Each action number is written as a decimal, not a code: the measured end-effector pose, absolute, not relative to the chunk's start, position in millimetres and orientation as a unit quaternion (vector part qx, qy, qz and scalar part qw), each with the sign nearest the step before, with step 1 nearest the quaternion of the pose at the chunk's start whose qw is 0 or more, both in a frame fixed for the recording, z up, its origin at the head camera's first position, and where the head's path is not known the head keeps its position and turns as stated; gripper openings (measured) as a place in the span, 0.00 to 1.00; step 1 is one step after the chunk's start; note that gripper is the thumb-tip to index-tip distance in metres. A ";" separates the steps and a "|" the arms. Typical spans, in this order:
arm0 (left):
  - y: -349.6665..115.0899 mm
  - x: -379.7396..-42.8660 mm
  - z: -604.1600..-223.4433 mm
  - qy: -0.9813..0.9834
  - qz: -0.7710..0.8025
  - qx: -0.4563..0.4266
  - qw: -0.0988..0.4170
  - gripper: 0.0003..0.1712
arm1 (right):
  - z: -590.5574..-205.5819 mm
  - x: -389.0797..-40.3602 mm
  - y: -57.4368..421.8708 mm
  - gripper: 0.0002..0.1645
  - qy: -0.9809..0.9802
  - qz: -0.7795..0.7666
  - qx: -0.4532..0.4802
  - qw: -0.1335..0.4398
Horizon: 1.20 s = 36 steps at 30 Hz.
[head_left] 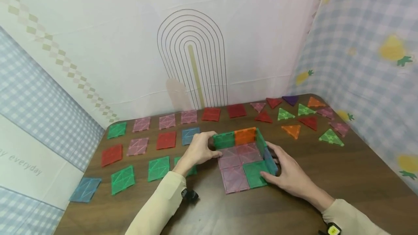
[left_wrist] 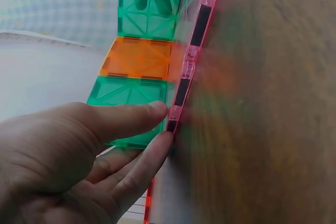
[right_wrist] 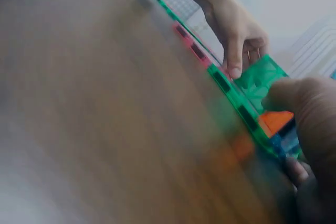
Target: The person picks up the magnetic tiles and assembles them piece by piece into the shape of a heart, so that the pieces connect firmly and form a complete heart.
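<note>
Four translucent square magnetic tiles lie joined flat: three pink tiles [head_left: 234, 179] and a green base tile [head_left: 253, 173]. Along their far side stand a green wall tile [head_left: 224, 140] and an orange tile [head_left: 245, 136]. A second green tile [head_left: 260, 142] and a blue tile [head_left: 270, 161] stand along the right side. My left hand [head_left: 200, 148] pinches the far-left green wall tile at its outer end, thumb inside, fingers behind. My right hand [head_left: 290, 174] holds the blue tile from outside, its thumb reaching over the green base tile.
Loose square tiles, such as a red square [head_left: 166, 140] and a green square [head_left: 158, 168], lie in rows at the left and back. Several triangle tiles, among them a lime triangle [head_left: 331, 137], are spread at the back right. A patterned cloth [head_left: 254, 46] hangs behind the wooden table [head_left: 346, 191].
</note>
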State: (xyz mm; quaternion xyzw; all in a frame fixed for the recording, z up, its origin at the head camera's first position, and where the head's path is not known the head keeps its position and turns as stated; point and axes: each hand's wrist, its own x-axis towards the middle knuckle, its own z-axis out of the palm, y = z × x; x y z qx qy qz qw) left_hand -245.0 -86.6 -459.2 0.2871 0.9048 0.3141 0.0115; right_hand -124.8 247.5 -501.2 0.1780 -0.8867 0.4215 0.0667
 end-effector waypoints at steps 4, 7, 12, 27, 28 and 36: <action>-82.1 -239.5 -452.1 0.907 0.322 0.270 0.030 0.36 | -502.4 -120.8 242.6 0.57 -0.891 0.407 0.176 0.096; -81.5 -239.5 -452.3 0.909 0.321 0.263 0.035 0.36 | -502.3 -119.1 240.1 0.55 -0.890 0.403 0.180 0.114; -81.2 -238.7 -451.5 0.911 0.323 0.254 0.038 0.36 | -498.0 -116.1 238.1 0.52 -0.890 0.401 0.176 0.128; -87.9 -240.2 -448.2 0.904 0.337 0.252 0.069 0.39 | -498.3 -106.9 234.6 0.51 -0.897 0.397 0.152 0.118; -91.1 -241.6 -446.2 0.902 0.343 0.253 0.072 0.39 | -498.7 -106.5 234.8 0.52 -0.897 0.397 0.153 0.115; -136.0 -261.9 -433.0 0.910 0.338 0.238 0.014 0.43 | -499.3 -107.1 237.6 0.53 -0.896 0.399 0.163 0.102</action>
